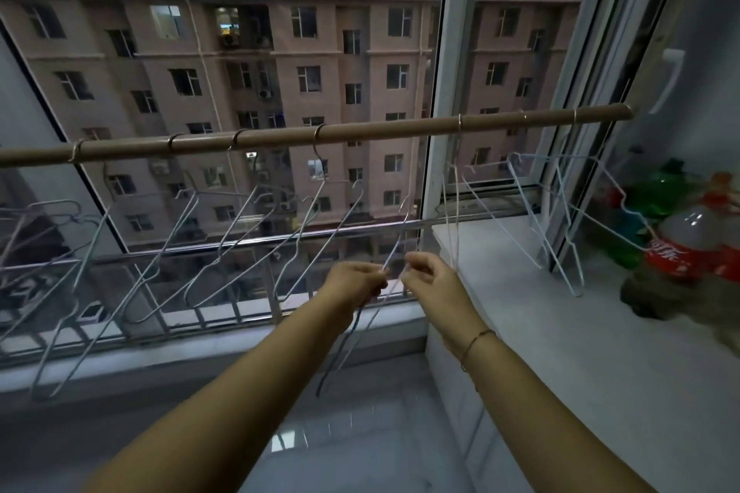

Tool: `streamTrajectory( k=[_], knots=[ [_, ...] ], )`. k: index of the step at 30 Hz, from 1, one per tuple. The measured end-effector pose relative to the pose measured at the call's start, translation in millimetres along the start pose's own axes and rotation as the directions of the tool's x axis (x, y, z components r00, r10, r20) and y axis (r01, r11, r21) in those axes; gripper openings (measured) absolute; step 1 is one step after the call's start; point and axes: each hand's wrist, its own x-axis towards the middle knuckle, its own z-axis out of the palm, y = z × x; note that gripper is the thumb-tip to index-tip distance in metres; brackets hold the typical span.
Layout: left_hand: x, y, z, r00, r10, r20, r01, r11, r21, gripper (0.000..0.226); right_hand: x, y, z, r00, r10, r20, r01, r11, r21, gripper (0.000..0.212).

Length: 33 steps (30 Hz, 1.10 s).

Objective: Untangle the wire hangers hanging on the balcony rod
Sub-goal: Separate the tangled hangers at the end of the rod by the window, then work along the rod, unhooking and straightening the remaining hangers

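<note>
wire hangers (pixel 178 228), thin and pale grey, hang by their hooks along a tan round balcony rod (pixel 380 130) across the window: 4 hooks left of the white window frame (pixel 452 52), 3 to its right. several hangers overlap. below the rod's middle, the left hand (pixel 354 280) and right hand (pixel 430 276), close together, each pinch the wire of 1 more hanger (pixel 338 352) with curled fingers; its lower part trails beneath them. a red-labelled cola bottle (pixel 676 252) stands on the white sill (pixel 560 332) at right.
</note>
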Motion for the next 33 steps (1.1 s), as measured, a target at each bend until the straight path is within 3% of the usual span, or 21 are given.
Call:
streamTrajectory(
  k=[3, 6, 9, 12, 15, 17, 19, 21, 22, 25, 27, 33],
  knots=[
    [-3.8, -25.0, -5.9, 0.999, 0.021, -0.034, -0.018, 0.996, 0.085, 0.019, -1.4, 19.2, -8.8, 0.995, -0.103, -0.016, 0.096, 0.96, -0.263, 0.038],
    [-7.9, -41.4, -15.9, 0.997, 0.078, -0.019, -0.072, 0.967, 0.243, 0.016, -6.8, 33.5, -14.7, 0.966, -0.242, 0.087, 0.252, 0.824, -0.507, 0.05],
    [-11.9, -48.4, -22.7, 0.993, 0.121, -0.003, -0.114, 0.939, 0.324, 0.016, -12.0, 44.5, -23.5, 0.965, -0.196, 0.176, 0.263, 0.736, -0.624, 0.056],
    [-13.8, -49.2, -23.9, 0.988, 0.153, 0.026, -0.153, 0.935, 0.321, 0.017, -22.7, 49.1, -39.2, 0.964, -0.09, 0.25, 0.24, 0.7, -0.672, 0.037],
    [-13.5, -50.6, -18.9, 0.979, 0.189, 0.074, -0.202, 0.934, 0.295, 0.016, -37.9, 42.7, -59.7, 0.964, 0.003, 0.267, 0.156, 0.804, -0.574, 0.015],
    [-11.8, -51.5, -9.6, 0.976, 0.208, 0.069, -0.219, 0.941, 0.257, 0.012, -45.6, 36.3, -69.4, 0.965, 0.102, 0.242, 0.006, 0.914, -0.406, 0.018],
    [-11.7, -48.9, 1.5, 0.953, 0.286, -0.099, -0.248, 0.925, 0.29, 0.008, -52.9, 31.0, -74.0, 0.967, 0.154, 0.201, -0.095, 0.956, -0.278, 0.024],
    [-18.6, -39.3, 12.6, 0.867, 0.381, -0.322, -0.286, 0.909, 0.305, 0.012, -59.0, 26.3, -74.5, 0.972, 0.167, 0.165, -0.135, 0.973, -0.189, 0.026],
    [-24.1, -32.0, 18.8, 0.851, 0.387, -0.355, -0.309, 0.916, 0.257, 0.012, -61.5, 23.4, -73.5, 0.973, 0.169, 0.158, -0.147, 0.979, -0.139, 0.025],
    [-40.0, -9.3, 40.8, 0.942, 0.29, -0.168, -0.292, 0.956, 0.016, 0.014, -64.9, 9.9, -66.9, 0.977, 0.158, 0.144, -0.164, 0.986, 0.032, 0.024],
    [-45.7, 6.9, 52.0, 0.965, 0.257, -0.046, -0.261, 0.96, -0.104, 0.018, -62.5, -2.7, -63.1, 0.983, 0.132, 0.128, -0.146, 0.983, 0.11, 0.024],
    [-37.6, 65.4, 47.7, 0.961, 0.278, 0.0, -0.267, 0.923, -0.277, 0.018, -38.0, -49.0, -60.2, 0.994, -0.066, 0.088, 0.055, 0.991, 0.124, 0.024]
  ],
)
